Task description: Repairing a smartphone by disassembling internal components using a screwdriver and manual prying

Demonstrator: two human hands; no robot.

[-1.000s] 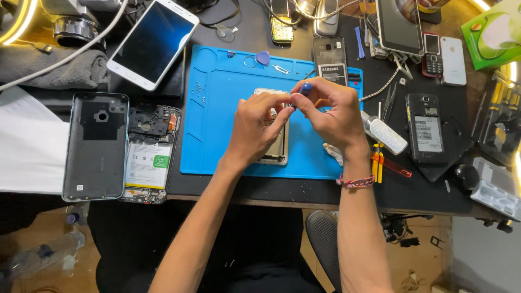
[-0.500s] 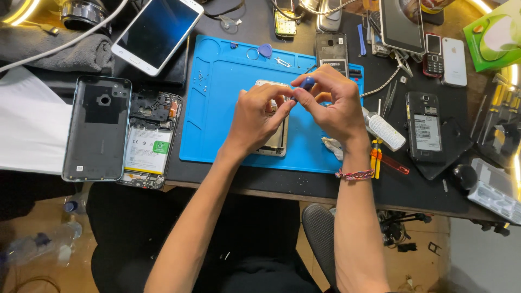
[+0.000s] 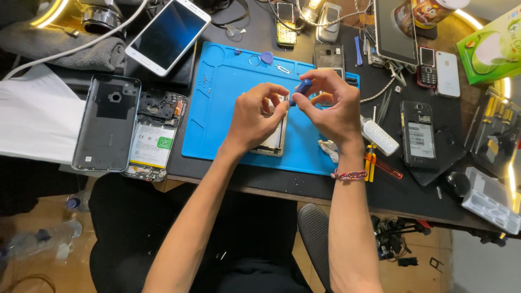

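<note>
Right hand (image 3: 331, 111) pinches blue screwdriver (image 3: 302, 89) over phone (image 3: 273, 142) on mat (image 3: 217, 119), mid-mat; left hand (image 3: 255, 116) clamps phone. Likely unscrewing; next needs steady tip seating.

A white smartphone with a dark screen (image 3: 168, 33) lies at eleven o'clock; a grey plastic back cover (image 3: 107, 123) and an opened battery-exposed phone (image 3: 154, 135) sit at nine.
</note>
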